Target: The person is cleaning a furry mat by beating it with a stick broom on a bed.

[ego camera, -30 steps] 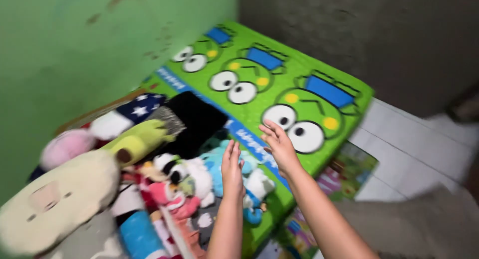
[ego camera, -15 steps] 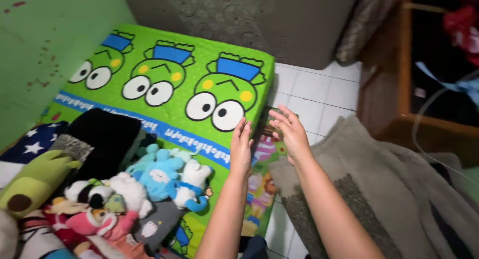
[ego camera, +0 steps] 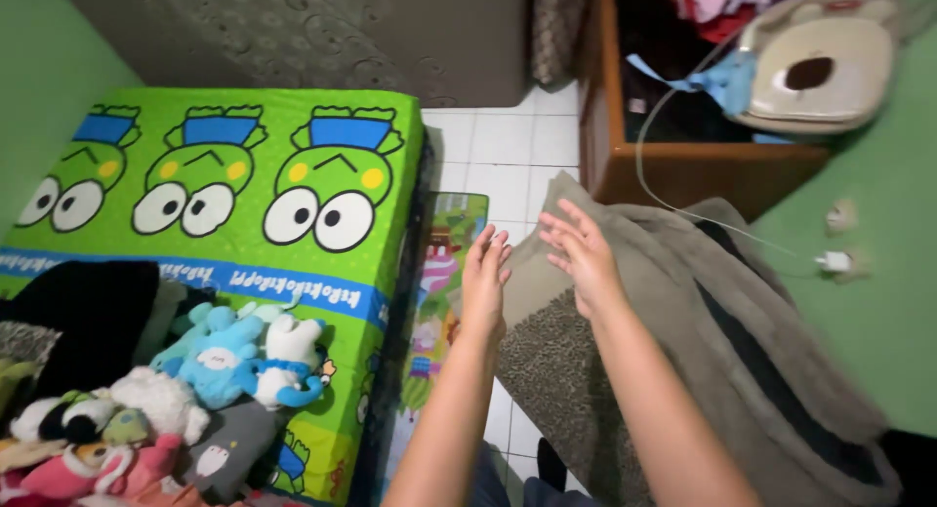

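Blanket (ego camera: 683,361), grey-brown, lies heaped on tiled floor (ego camera: 498,141) right of green mattress (ego camera: 224,185). Our left hand (ego camera: 483,278) and right hand (ego camera: 584,253) hover just above its near edge, fingers spread, holding nothing. We judge: grip edge with both hands, lift evenly, mind white cable (ego camera: 683,214) across it.

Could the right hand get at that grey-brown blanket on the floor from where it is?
Probably yes: the right hand hovers open just above the blanket, with nothing between them.
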